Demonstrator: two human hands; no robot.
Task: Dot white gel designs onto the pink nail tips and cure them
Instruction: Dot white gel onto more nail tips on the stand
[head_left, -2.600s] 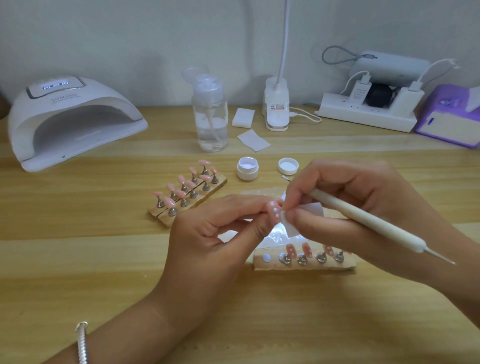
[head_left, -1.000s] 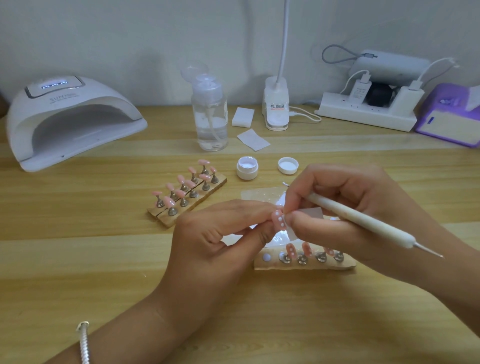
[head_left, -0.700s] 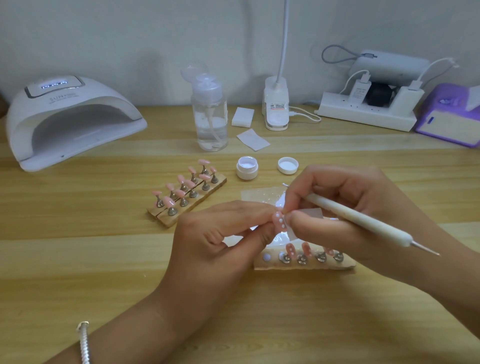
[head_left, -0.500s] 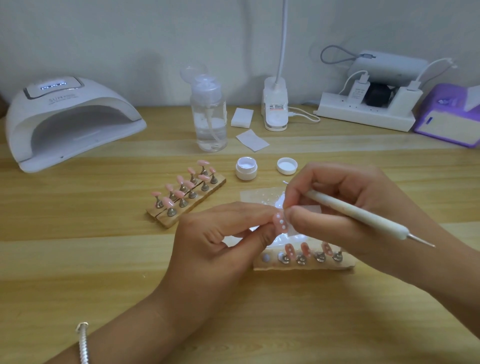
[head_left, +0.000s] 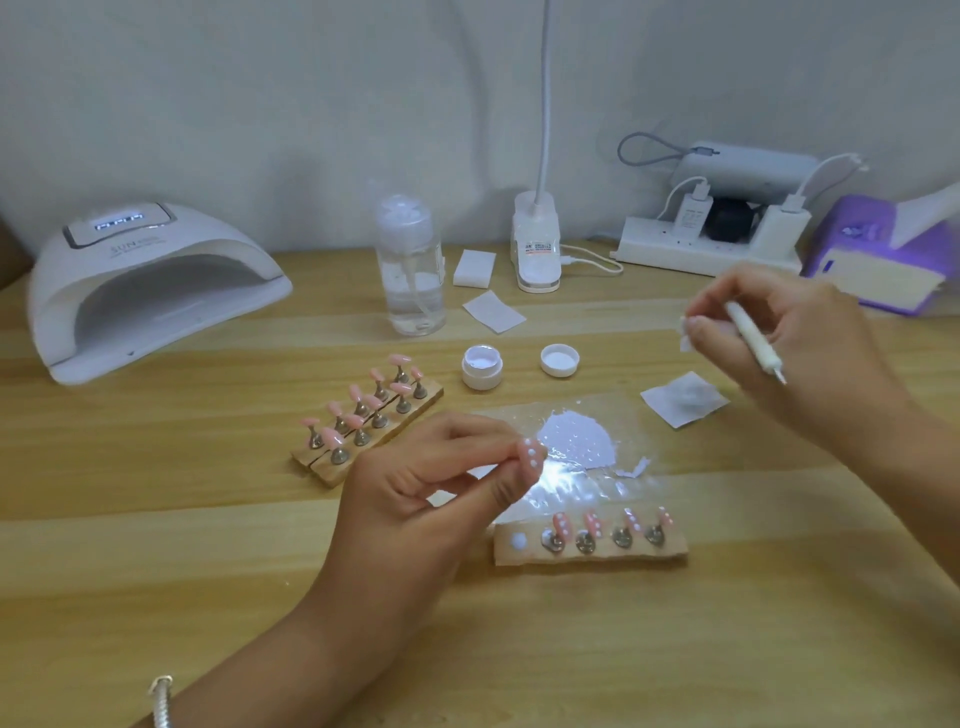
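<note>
My left hand (head_left: 426, 499) pinches a pink nail tip (head_left: 531, 457) with white dots, held over the table's middle. My right hand (head_left: 789, 338), raised at the right, holds a white dotting pen (head_left: 753, 345) and pinches a small white wipe (head_left: 687, 335). A wooden stand (head_left: 589, 551) in front carries several dotted pink tips and one bare spot at its left end. A second wooden stand (head_left: 371, 415) bears several plain pink tips. An open jar of white gel (head_left: 482, 368) and its lid (head_left: 559, 359) sit behind a clear sheet with a white gel smear (head_left: 576, 441).
A white curing lamp (head_left: 150, 286) stands at the back left. A clear pump bottle (head_left: 410, 270), wipes (head_left: 472, 267), a clip lamp base (head_left: 537, 247), a power strip (head_left: 706, 249) and a purple tissue box (head_left: 878, 270) line the back. A used wipe (head_left: 683, 397) lies at right.
My right hand has pulled away from the held nail tip, up and to the right, taking the pen and the small wipe. My left hand still holds the tip in the same place.
</note>
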